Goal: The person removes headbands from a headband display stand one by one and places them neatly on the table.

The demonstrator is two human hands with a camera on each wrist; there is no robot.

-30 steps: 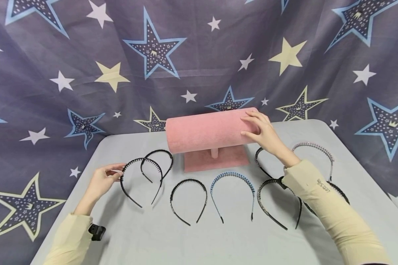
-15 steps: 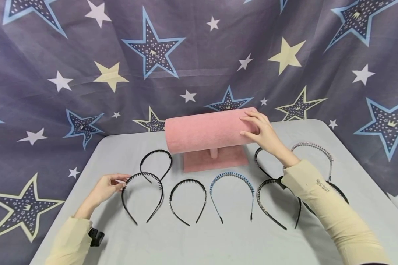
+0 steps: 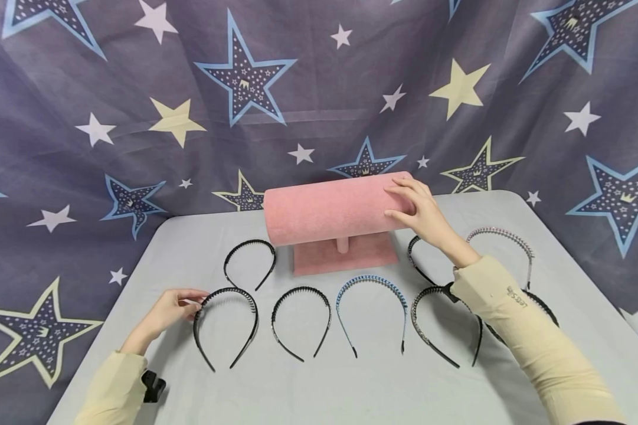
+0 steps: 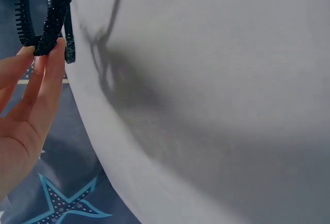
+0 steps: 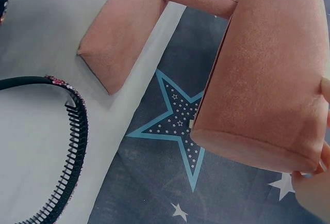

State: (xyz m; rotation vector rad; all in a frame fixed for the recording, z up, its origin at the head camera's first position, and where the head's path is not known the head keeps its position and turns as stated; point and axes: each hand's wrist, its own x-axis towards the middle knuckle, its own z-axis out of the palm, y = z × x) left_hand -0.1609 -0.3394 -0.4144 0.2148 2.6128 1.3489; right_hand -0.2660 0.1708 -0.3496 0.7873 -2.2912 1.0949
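Note:
My left hand (image 3: 167,316) pinches the left side of a black toothed headband (image 3: 226,290), whose ends point toward me. In the left wrist view, fingertips and thumb hold the glittery black headband (image 4: 56,17) over the pale cloth. My right hand (image 3: 427,218) grips the right end of a pink roll-shaped headband stand (image 3: 329,212), fingers over the top and thumb in front. The right wrist view shows the stand's roll (image 5: 263,79) from its end, with only part of the right hand (image 5: 312,193) at the edge. No headband is on the roll.
A black headband (image 3: 249,241) lies behind the held one. To its right are another black headband (image 3: 301,289) and a blue one (image 3: 372,278). Several more lie at the right, including a pinkish one (image 3: 501,232), partly hidden by my right sleeve (image 3: 526,330). A star-patterned curtain (image 3: 319,88) hangs behind.
My left hand has brought the black headband down and toward me, away from the one behind it. The right hand stays on the stand.

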